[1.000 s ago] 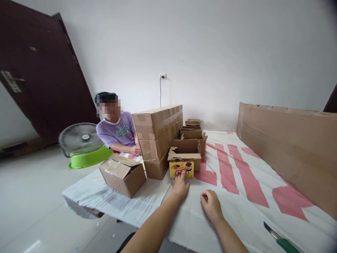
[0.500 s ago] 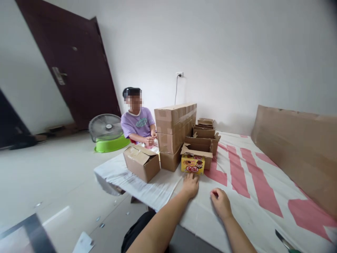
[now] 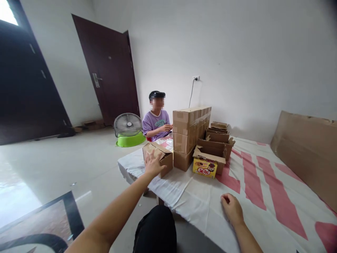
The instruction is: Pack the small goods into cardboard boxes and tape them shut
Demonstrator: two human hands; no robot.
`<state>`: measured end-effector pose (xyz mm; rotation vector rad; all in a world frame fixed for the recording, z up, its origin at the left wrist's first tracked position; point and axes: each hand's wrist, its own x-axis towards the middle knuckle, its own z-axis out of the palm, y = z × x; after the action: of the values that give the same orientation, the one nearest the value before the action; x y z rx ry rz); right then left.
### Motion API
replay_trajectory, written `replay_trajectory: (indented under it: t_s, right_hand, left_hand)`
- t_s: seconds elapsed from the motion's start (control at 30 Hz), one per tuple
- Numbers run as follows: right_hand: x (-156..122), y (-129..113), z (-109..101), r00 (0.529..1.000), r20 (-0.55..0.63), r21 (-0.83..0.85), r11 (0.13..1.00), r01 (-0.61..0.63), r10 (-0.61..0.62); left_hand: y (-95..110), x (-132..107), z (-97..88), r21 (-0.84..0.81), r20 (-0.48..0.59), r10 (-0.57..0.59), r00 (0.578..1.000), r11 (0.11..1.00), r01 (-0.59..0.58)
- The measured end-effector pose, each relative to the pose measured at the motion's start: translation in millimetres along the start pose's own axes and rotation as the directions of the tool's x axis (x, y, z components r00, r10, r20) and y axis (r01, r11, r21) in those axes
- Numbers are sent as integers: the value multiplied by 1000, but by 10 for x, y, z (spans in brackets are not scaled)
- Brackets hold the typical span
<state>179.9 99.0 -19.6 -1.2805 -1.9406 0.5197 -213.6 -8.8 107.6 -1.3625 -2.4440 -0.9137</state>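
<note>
Fingers [image 3: 156, 158] of my left hand [image 3: 154, 165], spread apart, met the cardboard box [image 3: 166, 161]; probably light, stiff, best gripped by its sides.

The left hand [image 3: 154, 164] covers the near face of the small cardboard box [image 3: 168, 162] at the left corner of the table [image 3: 200, 196], so whether it touches cannot be told. The table's far edge hides the lower body of the seated person [image 3: 156, 123], and the picture's right edge cuts off the cardboard sheet [image 3: 305, 151].
</note>
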Motion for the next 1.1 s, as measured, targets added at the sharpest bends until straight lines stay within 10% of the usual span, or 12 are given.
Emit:
replay_trajectory:
  t_s: [0.2, 0.53, 0.87, 0.97, 1.1]
  right_hand:
    - [-6, -3, 0, 999, -28, 17, 1000, 19, -19]
    - [-31, -83, -63, 999, -36, 29, 999, 38, -36]
    - [-35, -236, -135, 987, -120, 344, 937, -62, 110]
    - [-69, -558, -357, 961, -243, 474, 880, 2, 129]
    - [-143, -928, -772, 994, -90, 359, 929, 86, -57]
  left_hand:
    - [-291, -91, 104, -74, 13, 10, 1000, 997, -9]
    - [89, -606, 43, -148, 41, 220, 975, 966, -211]
    - [802, -1590, -51, -218, 83, 340, 937, 923, -316]
    - [1178, -1871, 1, -316, 181, 367, 912, 900, -300]
    - [1627, -2173, 84, -504, 295, 506, 810, 803, -318]
